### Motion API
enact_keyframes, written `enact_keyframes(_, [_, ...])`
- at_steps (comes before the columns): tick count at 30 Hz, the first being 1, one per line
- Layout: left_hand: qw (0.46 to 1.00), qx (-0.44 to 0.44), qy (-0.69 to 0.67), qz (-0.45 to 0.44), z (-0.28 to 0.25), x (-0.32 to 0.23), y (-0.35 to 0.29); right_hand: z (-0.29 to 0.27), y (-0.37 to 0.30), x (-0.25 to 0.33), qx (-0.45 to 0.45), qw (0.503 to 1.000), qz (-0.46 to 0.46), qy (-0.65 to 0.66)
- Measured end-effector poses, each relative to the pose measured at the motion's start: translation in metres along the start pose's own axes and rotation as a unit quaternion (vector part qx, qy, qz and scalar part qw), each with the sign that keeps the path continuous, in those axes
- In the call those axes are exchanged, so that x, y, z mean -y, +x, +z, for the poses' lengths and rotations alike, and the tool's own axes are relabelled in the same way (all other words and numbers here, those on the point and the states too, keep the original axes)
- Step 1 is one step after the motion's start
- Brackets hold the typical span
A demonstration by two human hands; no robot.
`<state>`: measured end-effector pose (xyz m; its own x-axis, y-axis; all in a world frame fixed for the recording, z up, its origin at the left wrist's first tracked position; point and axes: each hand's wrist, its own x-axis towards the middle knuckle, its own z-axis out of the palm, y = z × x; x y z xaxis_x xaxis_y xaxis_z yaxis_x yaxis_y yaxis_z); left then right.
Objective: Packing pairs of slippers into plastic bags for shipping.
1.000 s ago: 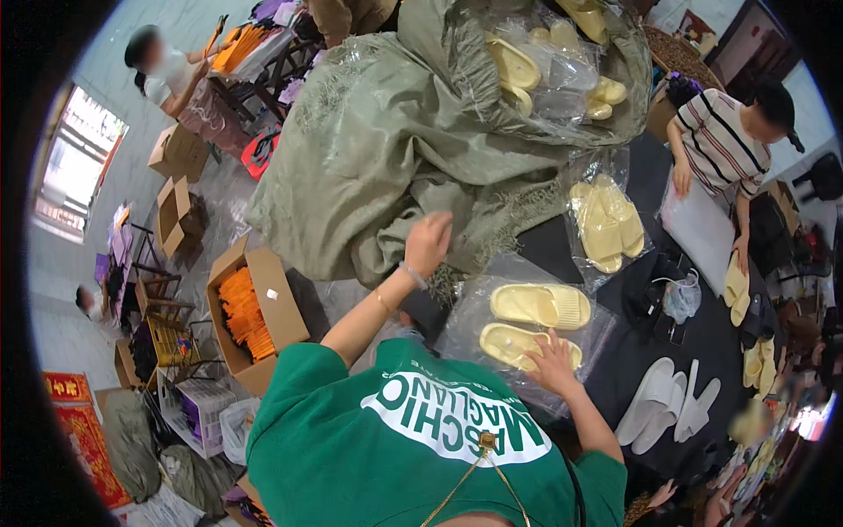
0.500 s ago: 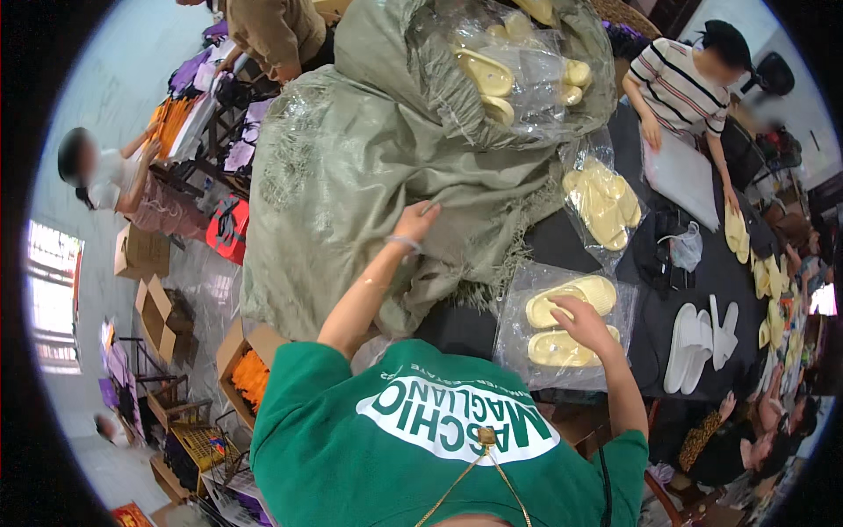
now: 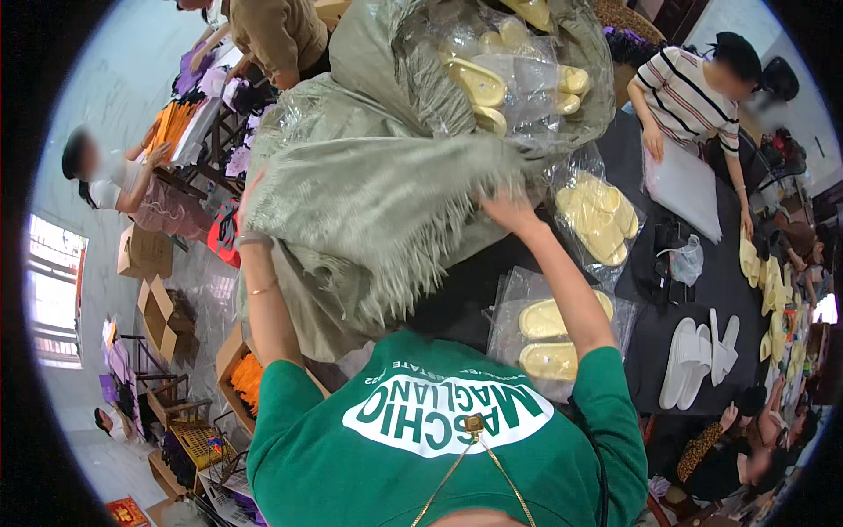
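Note:
A grey-green woven sack (image 3: 351,198) with a frayed edge spreads over the table ahead of me. Its loose flap is lifted and smeared by motion. My left hand (image 3: 251,227) is closed on the flap's left end, its fingers partly covered by the cloth. At the frayed right end, my right hand (image 3: 511,209) grips the same flap. Pale yellow slippers in clear bags (image 3: 479,83) fill the sack's open mouth. A bagged pair of yellow slippers (image 3: 551,360) lies under my right forearm. Another bagged pair (image 3: 599,215) rests just right of my right hand.
White slippers (image 3: 685,362) and a small clear bag (image 3: 685,259) lie on the black table (image 3: 645,303) to the right. Across it, a person in a striped shirt (image 3: 694,92) handles a stack of clear plastic sheets (image 3: 680,189). Cardboard boxes (image 3: 158,321) stand at left.
My right hand has left the near bagged slippers and moved up to the sack's edge. My left hand has shifted left. The sack's flap has been raised between them.

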<state>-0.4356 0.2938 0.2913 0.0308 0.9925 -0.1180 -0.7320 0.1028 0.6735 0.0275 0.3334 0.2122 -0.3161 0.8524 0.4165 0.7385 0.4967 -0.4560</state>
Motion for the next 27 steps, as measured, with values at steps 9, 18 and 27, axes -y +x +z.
enact_keyframes(9, [0.506,-0.323,0.645,0.473,0.033,0.057,0.035,-0.006,0.111,0.027,0.0,0.98,-0.048,0.193])
enact_keyframes(18, [0.295,-0.014,0.922,0.251,0.063,0.192,0.078,0.033,0.055,0.029,0.115,0.963,0.004,0.243])
enact_keyframes(27, [0.796,0.018,0.601,0.066,0.096,0.14,0.09,0.046,0.012,-0.005,0.155,0.982,0.035,0.102])
